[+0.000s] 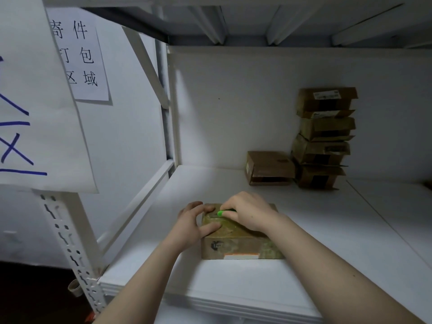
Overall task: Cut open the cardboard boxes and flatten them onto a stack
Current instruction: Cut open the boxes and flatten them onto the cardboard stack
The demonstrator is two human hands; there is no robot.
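Note:
A taped brown cardboard box [236, 247] sits on the white shelf [233, 279] in front of me. My left hand [194, 226] rests on the box's left top edge, fingers spread flat over the tape. My right hand [247, 212] grips a green-handled cutter [221, 213], whose tip lies on the tape along the box's top. The blade itself is hidden under my fingers. A single closed box [268, 168] stands against the back wall, and beside it rises a stack of several opened boxes [323, 136].
A white metal rack upright [70, 242] with slotted holes stands at the left. Paper signs with handwriting [77, 54] hang on the left wall. The upper shelf's underside [257, 19] spans overhead. A roll of tape [74, 287] hangs low at the rack's left.

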